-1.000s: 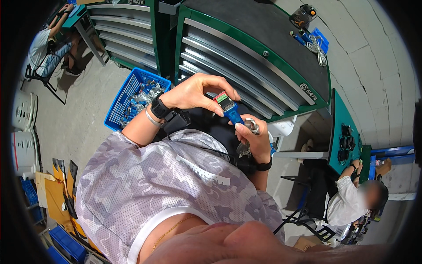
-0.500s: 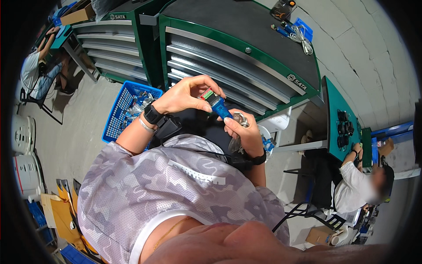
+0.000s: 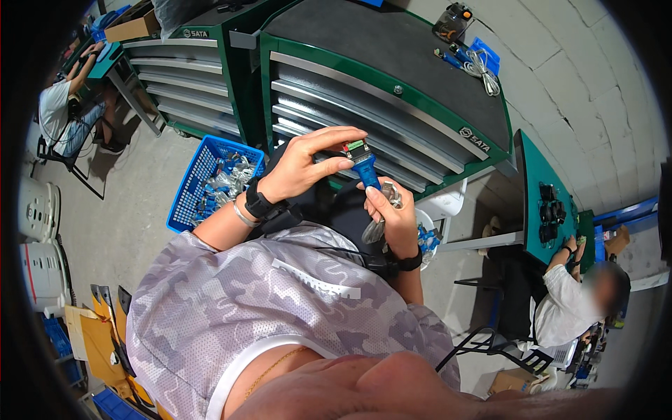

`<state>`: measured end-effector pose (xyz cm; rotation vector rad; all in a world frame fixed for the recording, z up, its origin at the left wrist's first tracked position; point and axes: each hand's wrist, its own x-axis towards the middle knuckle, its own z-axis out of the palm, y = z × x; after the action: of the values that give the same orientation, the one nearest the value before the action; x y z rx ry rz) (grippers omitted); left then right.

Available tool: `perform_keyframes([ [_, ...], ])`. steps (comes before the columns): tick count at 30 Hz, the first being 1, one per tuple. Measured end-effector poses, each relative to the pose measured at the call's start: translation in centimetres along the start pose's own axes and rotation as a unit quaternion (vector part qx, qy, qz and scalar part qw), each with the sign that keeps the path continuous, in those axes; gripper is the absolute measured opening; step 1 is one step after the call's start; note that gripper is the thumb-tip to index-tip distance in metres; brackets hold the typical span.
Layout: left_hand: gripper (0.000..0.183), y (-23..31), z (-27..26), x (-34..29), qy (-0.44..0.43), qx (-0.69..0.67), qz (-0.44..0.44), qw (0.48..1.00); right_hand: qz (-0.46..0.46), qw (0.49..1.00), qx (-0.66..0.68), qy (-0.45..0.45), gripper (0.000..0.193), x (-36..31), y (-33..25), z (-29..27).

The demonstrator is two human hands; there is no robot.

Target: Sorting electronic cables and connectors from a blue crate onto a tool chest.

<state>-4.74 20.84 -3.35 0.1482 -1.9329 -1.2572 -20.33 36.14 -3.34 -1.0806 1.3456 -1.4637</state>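
My right hand [image 3: 393, 220] pinches the lower end of a blue cable connector [image 3: 365, 173] and also holds a bundled cable [image 3: 388, 194], which looks to be in a clear bag. At the connector's upper end sits a small green and red terminal block [image 3: 355, 147]. My left hand [image 3: 308, 162] grips that block between thumb and fingers; whether block and connector are fully joined, I cannot tell. To the left, a blue plastic basket [image 3: 183, 183] holds several blue connectors with cables in clear wrap. Beyond my right wrist, a white bucket [image 3: 437, 238] contains more blue pieces.
Green tool cabinets [image 3: 364, 91] with silver drawers stand in front of me. On the right one lie a coiled cable [image 3: 483, 73] and a bottle [image 3: 453, 21]. A co-worker [image 3: 570, 304] sits at a green table [image 3: 533, 168]; another person [image 3: 59, 112] sits far left.
Both hands and the connector have shifted slightly right in the view. The connector has turned more upright, and my left fingers now lie straighter over the terminal block.
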Motion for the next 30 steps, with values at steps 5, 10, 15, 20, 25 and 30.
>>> perform_keyframes([
  [5, 0.045, -0.5, 0.6, -0.2, 0.020, 0.063, 0.015, 0.998, 0.009, 1.000, -0.002, 0.018, 0.022, 0.1, 0.3, 0.1],
  [10, 0.049, -1.6, 1.2, 0.3, 0.010, 0.032, -0.034, 0.999, 0.007, 0.998, 0.042, 0.045, 0.022, 0.9, 1.2, 0.5],
  [15, 0.058, -2.1, 2.3, 0.2, 0.029, -0.151, -0.076, 0.985, 0.027, 0.998, 0.043, 0.024, 0.022, 1.2, 1.1, 0.3],
  [20, 0.045, -2.4, 2.5, -0.2, 0.040, -0.198, -0.133, 0.970, 0.057, 0.996, 0.074, -0.012, 0.024, 1.1, 1.6, -0.2],
  [25, 0.042, -2.4, 2.5, -0.4, -0.090, -0.228, -0.200, 0.949, 0.060, 0.987, 0.140, -0.052, 0.030, 1.2, 2.5, -0.3],
  [30, 0.045, -2.2, 2.8, -0.5, -0.066, -0.275, -0.210, 0.936, 0.068, 0.975, 0.199, -0.077, 0.029, 1.0, 2.2, -0.3],
])
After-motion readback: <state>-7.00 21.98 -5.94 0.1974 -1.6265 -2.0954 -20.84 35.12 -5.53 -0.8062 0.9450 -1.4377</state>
